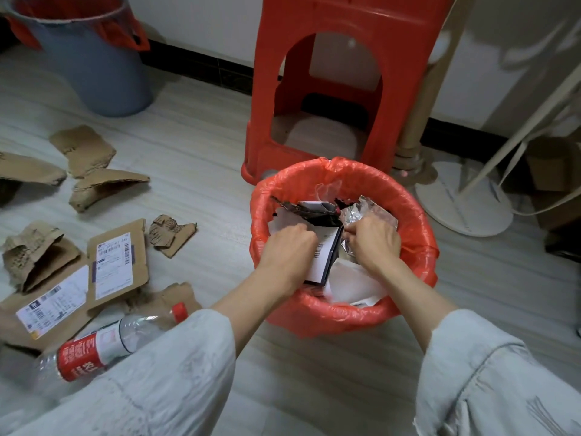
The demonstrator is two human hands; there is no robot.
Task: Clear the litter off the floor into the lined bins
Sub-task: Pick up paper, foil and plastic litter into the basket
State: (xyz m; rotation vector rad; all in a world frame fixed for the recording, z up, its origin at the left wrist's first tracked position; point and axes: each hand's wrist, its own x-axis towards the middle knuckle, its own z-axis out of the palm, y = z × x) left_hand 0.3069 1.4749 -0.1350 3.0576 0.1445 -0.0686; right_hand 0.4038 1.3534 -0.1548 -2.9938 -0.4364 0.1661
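Now, left hand [287, 247]: fingers curled, gripping the card [325, 258] inside the bin [418, 215]
Right hand [372, 239]: fingers pinching foil [361, 212]
Floor: cardboard [85, 149], bottle [107, 341]

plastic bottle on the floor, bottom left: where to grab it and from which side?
Judgement: grip the plastic bottle around its clear upper body, between the red label and the red cap, coming from above. It lies on its side over cardboard, so the top is exposed; the left sleeve covers its near side.

The pale floor [201, 146] carries torn cardboard pieces [85, 152], a labelled cardboard sheet [116, 262], a clear plastic bottle [103, 341], two red-lined bins [342, 316], a red stool [330, 89] and a fan base [465, 199].
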